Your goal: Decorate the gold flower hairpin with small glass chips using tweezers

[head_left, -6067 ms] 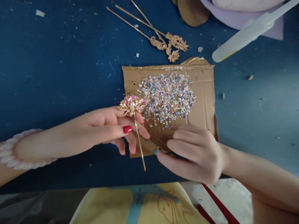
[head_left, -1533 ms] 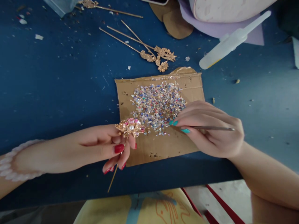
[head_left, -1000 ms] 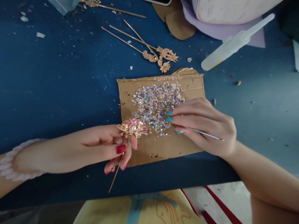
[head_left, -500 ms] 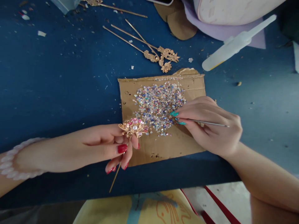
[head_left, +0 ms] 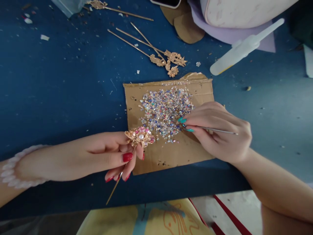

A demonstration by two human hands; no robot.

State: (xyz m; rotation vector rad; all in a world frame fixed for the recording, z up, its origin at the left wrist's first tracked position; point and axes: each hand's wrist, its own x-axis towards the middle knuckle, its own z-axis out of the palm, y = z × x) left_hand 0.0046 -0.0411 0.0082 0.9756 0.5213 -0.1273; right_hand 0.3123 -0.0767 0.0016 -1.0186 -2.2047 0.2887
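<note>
Between the thumb and fingers of my left hand (head_left: 117,156) is a gold hairpin (head_left: 141,136). Its flower head carries pink stones and a white pearl, and its long stick points down and to the left. My right hand (head_left: 217,130) pinches a thin metal rod-like tool (head_left: 220,130); its tip is hidden near the fingertips, so its exact kind does not show. Those fingertips are at the right edge of a spread of small multicoloured stone chips (head_left: 163,111). The chips lie on a piece of cardboard (head_left: 156,163), and the hairpin's head is over its left part.
Several bare gold hairpins (head_left: 174,57) lie beyond the cardboard, and another hairpin (head_left: 129,14) is farther back. A translucent white bottle with a long nozzle (head_left: 234,54) rests at the back right, near a pale pouch (head_left: 239,13). Small scraps dot the blue table (head_left: 61,91).
The hairpin has turned slightly in my left hand, its stick's lower end swinging left. My right hand stays at the chips in nearly the same place.
</note>
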